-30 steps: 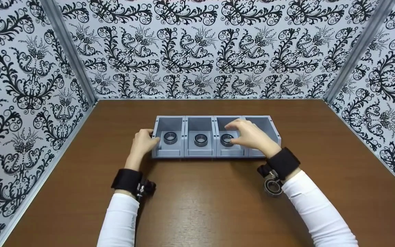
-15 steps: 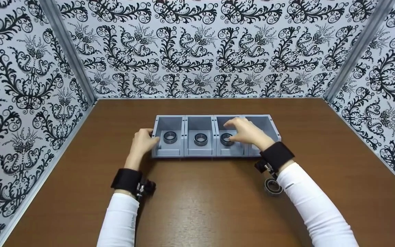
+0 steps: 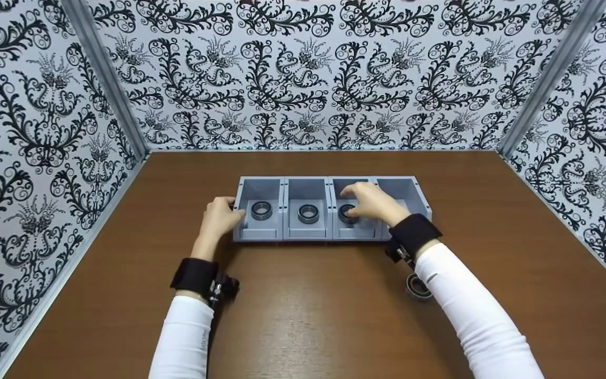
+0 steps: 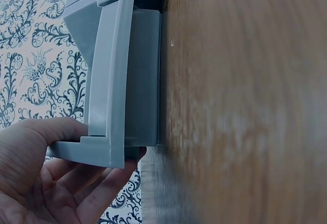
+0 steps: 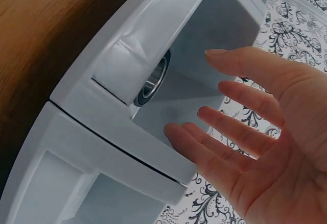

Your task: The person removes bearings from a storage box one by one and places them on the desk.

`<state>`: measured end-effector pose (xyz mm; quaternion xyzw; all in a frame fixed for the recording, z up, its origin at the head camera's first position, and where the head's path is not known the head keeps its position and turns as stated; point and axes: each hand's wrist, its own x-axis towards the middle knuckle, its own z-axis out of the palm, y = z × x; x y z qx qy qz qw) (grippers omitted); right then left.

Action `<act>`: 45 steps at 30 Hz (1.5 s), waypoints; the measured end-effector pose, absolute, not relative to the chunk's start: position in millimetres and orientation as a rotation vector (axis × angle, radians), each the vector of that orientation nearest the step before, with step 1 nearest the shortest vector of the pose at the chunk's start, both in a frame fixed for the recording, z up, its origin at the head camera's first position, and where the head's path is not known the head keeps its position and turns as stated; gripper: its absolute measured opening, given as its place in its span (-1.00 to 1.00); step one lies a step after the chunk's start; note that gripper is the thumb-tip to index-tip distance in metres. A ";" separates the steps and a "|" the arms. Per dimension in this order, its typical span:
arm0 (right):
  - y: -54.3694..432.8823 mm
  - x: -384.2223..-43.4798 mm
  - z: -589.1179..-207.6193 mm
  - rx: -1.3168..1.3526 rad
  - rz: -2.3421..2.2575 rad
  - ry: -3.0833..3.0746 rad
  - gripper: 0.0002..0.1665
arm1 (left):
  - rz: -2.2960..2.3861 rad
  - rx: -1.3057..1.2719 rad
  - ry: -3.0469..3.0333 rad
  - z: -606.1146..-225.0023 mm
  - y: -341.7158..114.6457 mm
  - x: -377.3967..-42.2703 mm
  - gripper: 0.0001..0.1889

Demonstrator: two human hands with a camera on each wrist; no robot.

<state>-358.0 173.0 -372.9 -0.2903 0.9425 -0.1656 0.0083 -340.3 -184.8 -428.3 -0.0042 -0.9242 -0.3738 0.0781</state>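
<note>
Grey open-fronted bins (image 3: 309, 235) stand joined in a row on the brown table. At the row's left end my left hand (image 3: 220, 218) grips the outer wall, thumb inside and fingers outside, as the left wrist view shows. My right hand (image 3: 372, 202) hovers over the third bin from the left, its fingers spread and holding nothing. Below it lies a ball bearing (image 5: 155, 81), flat on that bin's floor and apart from the fingertips. One bearing (image 3: 261, 210) sits in the leftmost bin and another (image 3: 308, 213) in the second.
One more bearing (image 3: 417, 287) rests on the table (image 3: 292, 305) in front of the bins, partly covered by my right sleeve. Patterned panels (image 3: 308, 79) enclose the table at the back and both sides. Each wrist wears a black strap (image 3: 194, 276) with a small camera.
My right hand and forearm have shifted slightly left over the third bin. The sleeve now covers part of the bearing on the table. The left hand and the bins stay put.
</note>
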 end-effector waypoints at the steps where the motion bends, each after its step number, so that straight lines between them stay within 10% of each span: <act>1: 172.5 -358.9 -373.5 -0.903 -0.510 2.944 -0.44 | -1.117 -0.013 -2.768 -428.5 -184.7 -340.3 -0.51; 45: 152.3 -372.7 -396.3 -0.645 -0.364 2.959 -0.60 | -1.134 -0.005 -2.751 -428.8 -184.9 -341.0 -0.54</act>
